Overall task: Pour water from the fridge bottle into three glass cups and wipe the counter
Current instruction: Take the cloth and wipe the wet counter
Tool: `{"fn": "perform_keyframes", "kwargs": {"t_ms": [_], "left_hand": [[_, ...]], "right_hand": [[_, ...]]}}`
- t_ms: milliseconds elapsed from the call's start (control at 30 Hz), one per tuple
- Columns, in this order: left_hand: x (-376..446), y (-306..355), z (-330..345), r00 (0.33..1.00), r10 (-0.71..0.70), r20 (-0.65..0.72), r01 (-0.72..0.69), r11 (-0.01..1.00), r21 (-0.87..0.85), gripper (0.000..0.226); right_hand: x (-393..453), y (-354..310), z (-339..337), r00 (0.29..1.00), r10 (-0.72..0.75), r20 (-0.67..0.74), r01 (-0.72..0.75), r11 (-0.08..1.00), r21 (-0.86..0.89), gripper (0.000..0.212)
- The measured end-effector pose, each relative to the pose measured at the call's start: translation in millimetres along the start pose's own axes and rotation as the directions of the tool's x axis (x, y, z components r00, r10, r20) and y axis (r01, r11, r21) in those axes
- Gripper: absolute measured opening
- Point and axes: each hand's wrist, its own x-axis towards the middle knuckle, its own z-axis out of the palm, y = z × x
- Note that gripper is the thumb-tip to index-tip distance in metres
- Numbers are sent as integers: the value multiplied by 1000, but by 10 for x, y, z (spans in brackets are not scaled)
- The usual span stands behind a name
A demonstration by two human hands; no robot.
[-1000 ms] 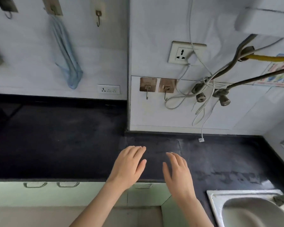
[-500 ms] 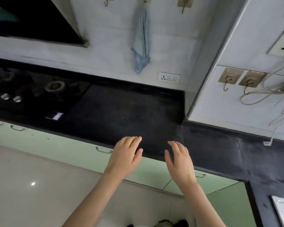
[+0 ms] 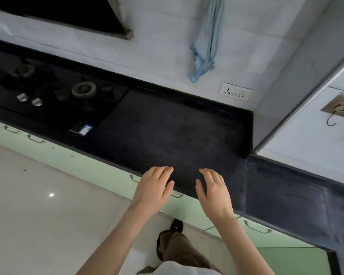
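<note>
Left hand (image 3: 154,188) and right hand (image 3: 213,192): fingers relaxed and spread, holding nothing, over front edge of black stone counter (image 3: 167,133). Light-blue cloth (image 3: 205,42) hangs on wall above counter's back edge.

Left hand (image 3: 154,190) and right hand (image 3: 213,192) outstretched, palms down, fingers relaxed, seemingly no grip

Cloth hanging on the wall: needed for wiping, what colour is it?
Light blue cloth, head view.

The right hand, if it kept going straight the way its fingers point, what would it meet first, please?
Probably nothing soon: the right hand points over the bare black counter toward the wall socket. Its height above the counter is unclear.
</note>
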Motion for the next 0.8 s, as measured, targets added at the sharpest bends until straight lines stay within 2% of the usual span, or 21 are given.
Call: {"fn": "perform_keyframes", "kwargs": {"t_ms": [200,400,600,800], "left_hand": [[807,-144,-31,1000,31,-4,-30,997,68,46],[1693,-256,-241,997,43,-64,-37,995,88,45],[2598,-332,-657,980,90,-180,-80,995,64,45],[3483,-321,-1197,938,190,-288,-201,980,-6,41]], "right_hand": [[836,150,5,1000,-25,-15,25,1000,5,37],[1721,193,-230,996,-82,-48,83,996,23,35],[2649,42,-608,979,-137,-154,141,990,12,34],[3470,-246,-1010,942,-144,-305,172,983,67,33]]}}
